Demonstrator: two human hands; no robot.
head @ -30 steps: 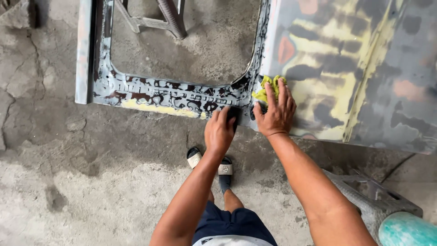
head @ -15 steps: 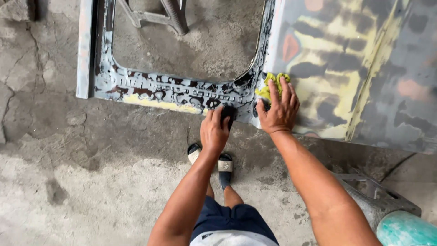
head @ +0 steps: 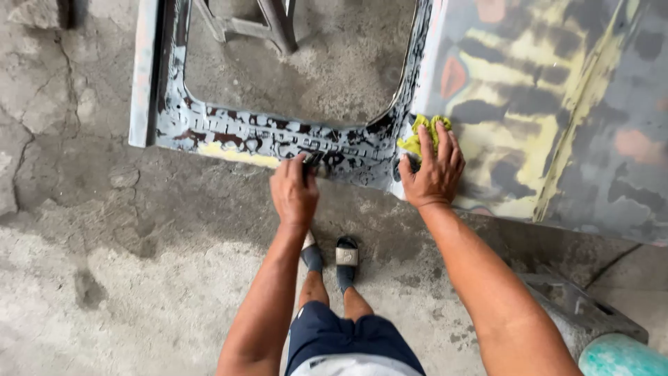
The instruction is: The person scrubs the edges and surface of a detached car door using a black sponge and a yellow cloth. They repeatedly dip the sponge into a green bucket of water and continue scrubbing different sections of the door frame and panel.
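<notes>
Item: car door panel [head: 543, 118], lying flat and raised off the concrete floor [head: 104, 278], outer skin up, mottled grey, yellow and dull red from filler and primer; window frame [head: 278, 143] to the left, its lower rail wet and blotched black. Left hand [head: 293, 191]: closed around a small dark sanding piece [head: 314, 163], pressed onto the lower rail of the frame; the piece is mostly hidden under the fingers, so its exact kind cannot be told. Right hand [head: 433, 170]: palm down, fingers spread flat, pinning a yellow cloth [head: 421, 132] at the junction of frame and skin; no closed grip here, only pressure. Handling, as judged: the panel is stiff sheet metal, bulky and likely heavy, slick where wet, with thin edges that could cut; best held at the frame rail or the outer edge, not on the fresh filler. The sanding piece looks light, thin and flexible, held by fingertip pinch. The cloth is soft, limp and damp, gathered by a loose handful. Surface: rough, cracked, stained concrete, darker beneath the panel. Surroundings: a metal stand [head: 257, 24] seen through the window opening, bearing the door; a grey block [head: 577, 313] and the rim of a turquoise drum [head: 619, 355] at lower right; the person's feet in dark slide sandals [head: 334, 254] just below the panel edge.
</notes>
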